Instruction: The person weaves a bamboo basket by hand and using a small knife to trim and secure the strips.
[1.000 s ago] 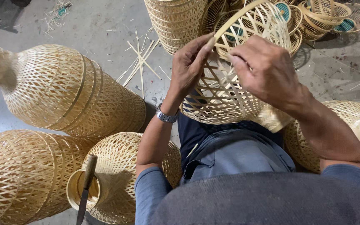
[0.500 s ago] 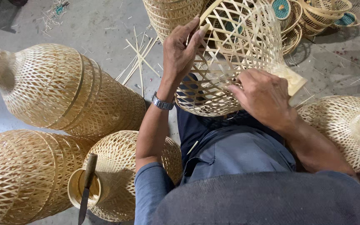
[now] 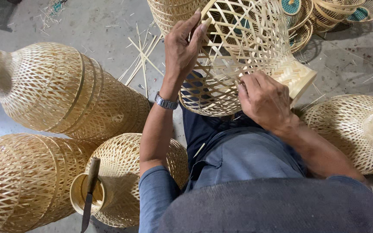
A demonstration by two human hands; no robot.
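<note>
The left hand [image 3: 184, 49] is curled over the wide open rim of an unfinished woven bamboo shade [image 3: 242, 56], fingers wrapped onto the rim strips and thumb pressed against the outside, so it grips the edge firmly. The right hand [image 3: 264, 99] lies against the lower side of the same shade, fingers bent and pinching into the open lattice near the tightly woven neck [image 3: 296, 77]; it is mostly closed on the weave. A metal wristwatch [image 3: 166, 102] sits on the left wrist. The shade rests tilted over the person's lap, above blue trousers [image 3: 238, 151], with its neck pointing to the right.

Behind it stand a stack of similar shades [image 3: 171, 15] and small round baskets [image 3: 346, 11]. Loose bamboo strips [image 3: 141, 58] lie scattered on the concrete floor [image 3: 87, 21]. To the left lie two large finished bottle-shaped shades [image 3: 61, 90], and just beside the left forearm a smaller one [image 3: 121, 181] with a knife [image 3: 89, 192] resting across its neck opening. Another woven shade [image 3: 350, 129] lies to the right, near the right forearm.
</note>
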